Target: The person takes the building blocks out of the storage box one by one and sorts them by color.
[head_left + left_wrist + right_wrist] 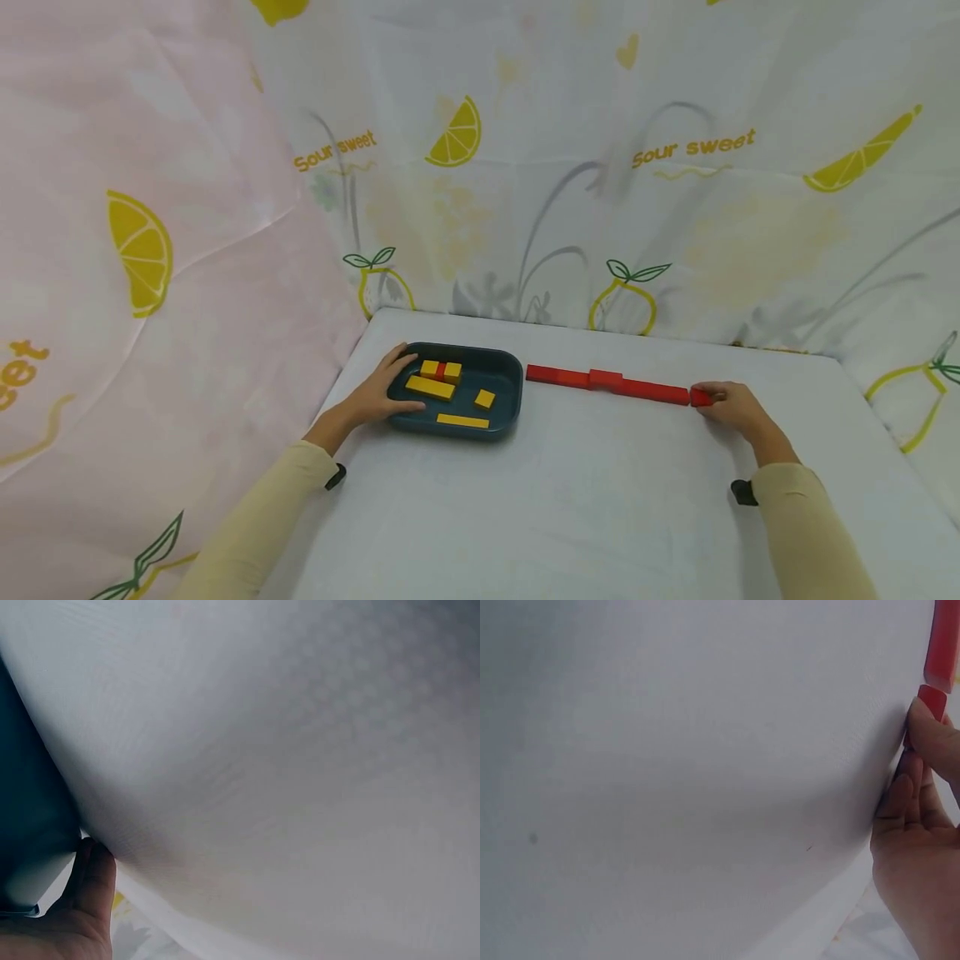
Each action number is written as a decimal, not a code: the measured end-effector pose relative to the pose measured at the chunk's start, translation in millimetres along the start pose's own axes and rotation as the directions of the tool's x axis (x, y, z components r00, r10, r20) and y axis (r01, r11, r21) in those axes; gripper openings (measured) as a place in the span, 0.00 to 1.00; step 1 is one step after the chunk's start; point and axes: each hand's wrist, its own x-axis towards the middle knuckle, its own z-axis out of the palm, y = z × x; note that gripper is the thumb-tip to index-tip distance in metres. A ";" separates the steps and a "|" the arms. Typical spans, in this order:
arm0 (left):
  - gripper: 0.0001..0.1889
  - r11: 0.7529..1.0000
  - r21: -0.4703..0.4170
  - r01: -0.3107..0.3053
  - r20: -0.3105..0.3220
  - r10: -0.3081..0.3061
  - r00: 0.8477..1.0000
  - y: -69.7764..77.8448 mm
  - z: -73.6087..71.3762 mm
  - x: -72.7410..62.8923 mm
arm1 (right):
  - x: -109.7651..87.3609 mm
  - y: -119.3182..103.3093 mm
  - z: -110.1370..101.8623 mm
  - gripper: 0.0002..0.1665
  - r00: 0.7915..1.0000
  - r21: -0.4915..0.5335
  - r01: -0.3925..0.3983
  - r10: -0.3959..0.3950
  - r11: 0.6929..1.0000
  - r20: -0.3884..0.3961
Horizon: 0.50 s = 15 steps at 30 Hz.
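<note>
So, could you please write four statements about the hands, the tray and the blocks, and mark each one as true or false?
1. The left hand touches the dark blue tray. True.
2. The right hand pinches a small red block at the right end of a row of red blocks. True.
3. This row lies inside the tray. False: it lies on the white tabletop, right of the tray.
4. Everything in the tray is yellow. False: a red piece shows between two yellow blocks.

White table (585,517), lemon-print "Sour sweet" fabric backdrop (540,92) behind, pinkish lemon-print curtain (67,167) left. Light soft, dimmish.
</note>
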 end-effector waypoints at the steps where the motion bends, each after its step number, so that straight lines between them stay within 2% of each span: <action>1: 0.54 1.000 0.000 0.002 0.000 -0.002 1.000 0.1 0.0 -0.2 | -0.1 -0.5 0.5 0.29 1.000 0.003 0.004 -0.004 1.000 -0.002; 5: 0.54 1.000 0.005 0.002 -0.011 -0.002 1.000 0.2 -1.3 0.2 | 0.2 -3.0 3.5 0.28 1.000 0.031 0.005 -0.005 1.000 0.004; 8: 0.54 1.000 0.015 -0.002 -0.012 0.003 1.000 0.0 -1.7 0.9 | 1.1 -4.6 5.7 0.29 1.000 0.047 -0.023 0.022 0.999 0.020; 15: 0.55 1.000 0.009 -0.009 -0.009 0.009 1.000 -2.9 1.6 0.8 | 2.5 -4.6 6.4 0.29 0.998 0.041 -0.050 0.049 0.998 0.032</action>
